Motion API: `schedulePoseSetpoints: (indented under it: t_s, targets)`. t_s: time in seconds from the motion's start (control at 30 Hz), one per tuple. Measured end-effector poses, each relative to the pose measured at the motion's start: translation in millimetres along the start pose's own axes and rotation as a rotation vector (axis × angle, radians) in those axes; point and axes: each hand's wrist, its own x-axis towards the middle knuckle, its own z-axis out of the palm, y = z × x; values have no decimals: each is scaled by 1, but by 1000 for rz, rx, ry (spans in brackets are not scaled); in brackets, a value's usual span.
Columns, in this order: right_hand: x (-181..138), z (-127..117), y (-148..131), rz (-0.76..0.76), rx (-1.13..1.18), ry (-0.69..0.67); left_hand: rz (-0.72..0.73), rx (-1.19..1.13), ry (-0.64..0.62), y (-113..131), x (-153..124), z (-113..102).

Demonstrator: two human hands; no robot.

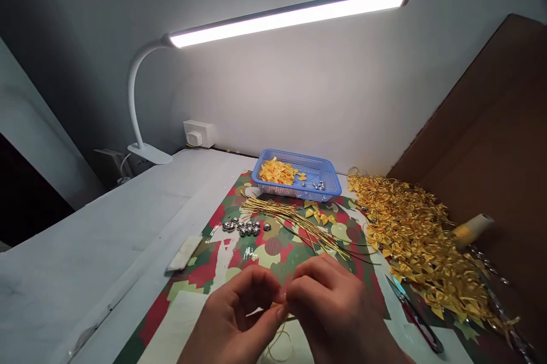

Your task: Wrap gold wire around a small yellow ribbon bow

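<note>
My left hand (245, 313) and my right hand (329, 301) meet low in the middle of the view, thumbs and fingertips pinched together. A thin gold cord (281, 347) hangs in a loop beneath the fingertips. A sliver of yellow shows at the pinch, but the fingers hide most of what is there. Just beyond the hands lies a bundle of gold cords (294, 217). Several silver jingle bells (248, 228) sit to its left, and a few loose yellow ribbon bows (318, 215) rest on its far side.
A blue basket (333, 182) at the back holds yellow bows and silver bells. On the right are a heap of gold bow ornaments (410, 227) and scissors (414, 315). A folded white cloth (183, 254) lies left. Above hangs a lamp (290, 15); a brown board (482, 125) stands right.
</note>
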Motion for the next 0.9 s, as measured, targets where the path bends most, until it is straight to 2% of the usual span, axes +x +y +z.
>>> schedulePoseSetpoints:
  t_s: [0.1,0.17,0.23,0.3,0.4,0.47,0.53,0.63,0.77,0.9]
  targets:
    - [17,-5,-4,-58,18,-112,13,28,-47,1,1,0]
    - [32,-11,-9,-31,102,-201,9,12,-60,0,3,1]
    - [49,-16,-14,13,218,-202,-26,0,-58,-1,4,3]
    - [67,-17,-19,94,374,-235,-64,-5,-58,-1,5,6]
    - [97,-14,-26,340,623,-465,-105,-4,-60,-1,4,11]
    - [117,-9,-30,376,659,-516,-134,-11,-68,0,4,13]
    - [135,-3,-33,257,585,-419,-158,-18,-82,1,2,15]
    - [160,4,-31,172,474,-259,-172,-5,-116,-1,-2,18]
    - [185,8,-18,15,438,-181,-201,13,-167,-6,-6,21]
    - [204,12,-5,-37,382,-17,-212,30,-192,-9,-5,21]
